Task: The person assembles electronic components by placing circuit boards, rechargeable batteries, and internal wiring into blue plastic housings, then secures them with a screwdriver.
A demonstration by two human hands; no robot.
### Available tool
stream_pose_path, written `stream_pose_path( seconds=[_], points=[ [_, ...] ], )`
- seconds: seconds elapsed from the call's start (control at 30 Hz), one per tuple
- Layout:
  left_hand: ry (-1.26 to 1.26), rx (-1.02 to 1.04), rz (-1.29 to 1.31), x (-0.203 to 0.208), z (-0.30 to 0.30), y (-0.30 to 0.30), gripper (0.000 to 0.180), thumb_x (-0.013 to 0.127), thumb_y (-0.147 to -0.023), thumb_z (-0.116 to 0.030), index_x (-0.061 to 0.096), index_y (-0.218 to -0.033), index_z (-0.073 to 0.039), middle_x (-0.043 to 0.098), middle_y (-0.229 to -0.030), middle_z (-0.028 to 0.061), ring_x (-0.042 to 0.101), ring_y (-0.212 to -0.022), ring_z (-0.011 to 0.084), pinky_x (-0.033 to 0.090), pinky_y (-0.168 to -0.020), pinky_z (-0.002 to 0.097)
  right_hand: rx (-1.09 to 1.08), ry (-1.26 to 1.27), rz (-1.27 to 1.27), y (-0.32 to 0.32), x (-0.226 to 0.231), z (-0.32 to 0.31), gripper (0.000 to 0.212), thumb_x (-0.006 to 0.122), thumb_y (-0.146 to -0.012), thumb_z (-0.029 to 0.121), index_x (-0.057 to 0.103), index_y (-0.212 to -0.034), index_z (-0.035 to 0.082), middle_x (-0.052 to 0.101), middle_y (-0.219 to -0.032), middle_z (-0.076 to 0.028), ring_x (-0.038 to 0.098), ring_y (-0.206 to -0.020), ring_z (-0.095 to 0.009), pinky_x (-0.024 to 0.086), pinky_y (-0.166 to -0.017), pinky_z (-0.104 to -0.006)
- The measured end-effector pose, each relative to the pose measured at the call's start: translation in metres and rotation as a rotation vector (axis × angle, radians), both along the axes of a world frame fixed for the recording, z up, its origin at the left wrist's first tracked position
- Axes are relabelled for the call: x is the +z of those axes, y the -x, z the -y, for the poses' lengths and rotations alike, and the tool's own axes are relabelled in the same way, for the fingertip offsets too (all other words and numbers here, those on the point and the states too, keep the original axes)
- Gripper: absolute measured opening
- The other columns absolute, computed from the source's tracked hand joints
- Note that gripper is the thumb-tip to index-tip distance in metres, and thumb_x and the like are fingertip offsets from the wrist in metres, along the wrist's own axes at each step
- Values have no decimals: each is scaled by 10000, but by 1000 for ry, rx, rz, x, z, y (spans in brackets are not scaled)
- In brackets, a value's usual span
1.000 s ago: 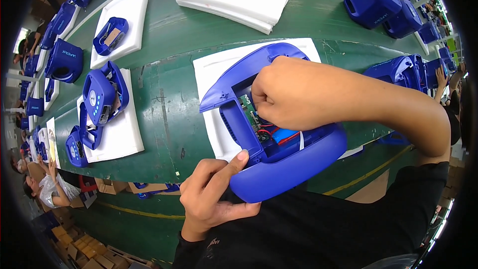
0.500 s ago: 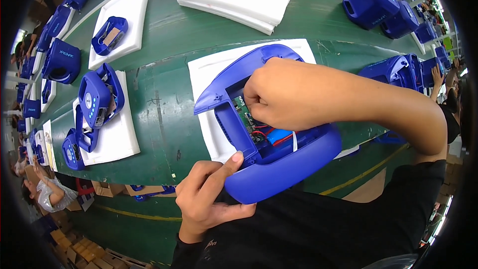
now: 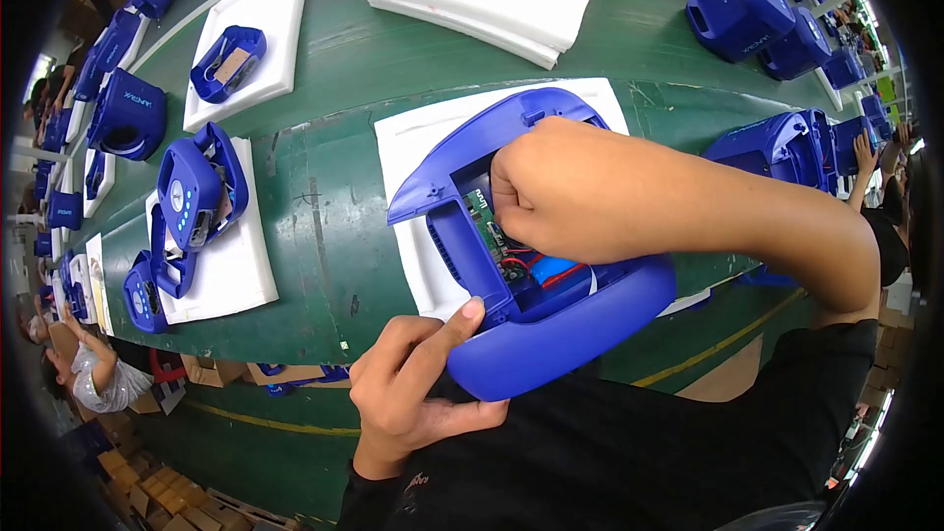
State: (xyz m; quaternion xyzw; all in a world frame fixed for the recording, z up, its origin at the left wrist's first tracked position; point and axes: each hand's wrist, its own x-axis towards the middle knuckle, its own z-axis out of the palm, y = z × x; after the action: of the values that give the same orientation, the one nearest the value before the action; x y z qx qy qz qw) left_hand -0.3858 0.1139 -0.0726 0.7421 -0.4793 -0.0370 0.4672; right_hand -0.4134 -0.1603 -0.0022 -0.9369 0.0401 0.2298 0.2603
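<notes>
A blue plastic housing (image 3: 580, 339) lies open side up, slanted on a white foam pad (image 3: 421, 275). My left hand (image 3: 408, 388) grips its near-left corner, one finger on top of the edge and others beneath. Inside the housing are a green circuit board (image 3: 485, 223), red wires and a blue wrapped block (image 3: 553, 270) that looks like a battery pack. My right hand (image 3: 565, 192) reaches into the cavity over the board, fingers curled together. Its fingertips are hidden behind the hand, so whatever they hold cannot be made out.
A stack of white foam sheets (image 3: 482, 0) lies beyond the housing on the green conveyor (image 3: 334, 49). To the left, blue part-assembled units (image 3: 192, 192) rest on foam. Blue boxy units (image 3: 739, 8) stand at far right. Other people work along the line.
My right hand has shifted very slightly inside the housing, its fingers still curled. My left hand keeps its grip. The whole view has moved a little.
</notes>
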Motion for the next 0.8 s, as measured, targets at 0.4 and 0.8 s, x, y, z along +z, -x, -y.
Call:
stream_pose_path(
  seconds=[0.4, 0.8],
  points=[
    [1, -7, 23, 0, -2, 0, 724, 992, -664, -272, 845, -1333, -38, 654, -861, 51, 681, -693, 181, 575, -614, 309, -52, -44, -4, 4, -3, -5, 267, 669, -1001, 136, 788, -893, -78, 751, -825, -301, 768, -790, -469, 632, -765, -510],
    [-7, 27, 65, -4, -2, -1, 737, 999, -647, -240, 845, -1347, -68, 672, -847, 41, 677, -670, 174, 575, -613, 295, 27, -29, 91, 6, -10, -6, 142, 724, -848, 51, 791, -798, -64, 759, -793, -291, 788, -742, -441, 657, -719, -491]
  ],
)
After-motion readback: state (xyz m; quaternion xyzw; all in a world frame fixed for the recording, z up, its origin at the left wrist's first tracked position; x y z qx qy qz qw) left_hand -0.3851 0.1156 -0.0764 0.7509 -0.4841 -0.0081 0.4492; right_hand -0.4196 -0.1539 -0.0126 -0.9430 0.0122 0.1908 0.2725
